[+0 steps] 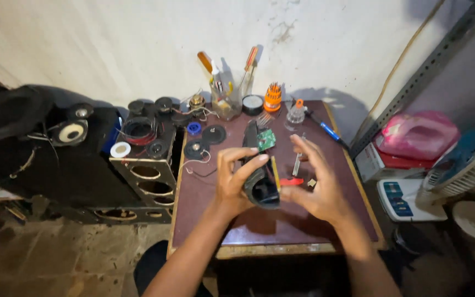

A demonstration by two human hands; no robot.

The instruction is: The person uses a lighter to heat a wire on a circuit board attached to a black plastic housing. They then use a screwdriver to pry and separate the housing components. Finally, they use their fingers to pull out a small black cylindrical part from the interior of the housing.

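Right now the left hand [233, 181] grips a black speaker casing [260, 181] above the worktop [281, 225], fingers curled over its top, while the right hand [315, 184] hovers beside it, fingers spread, thumb touching its edge. A green circuit board [266, 139] hangs loose from the casing; tilting could strain its wires. The one-handed hold could slip, dropping it onto the red-handled tool [291, 181] below.

We have a single view, from a camera on the head, looking steeply down and forward over our own forearms at the desk [314, 220] close below, with the wall [138, 49] just behind it closing the top of the frame.
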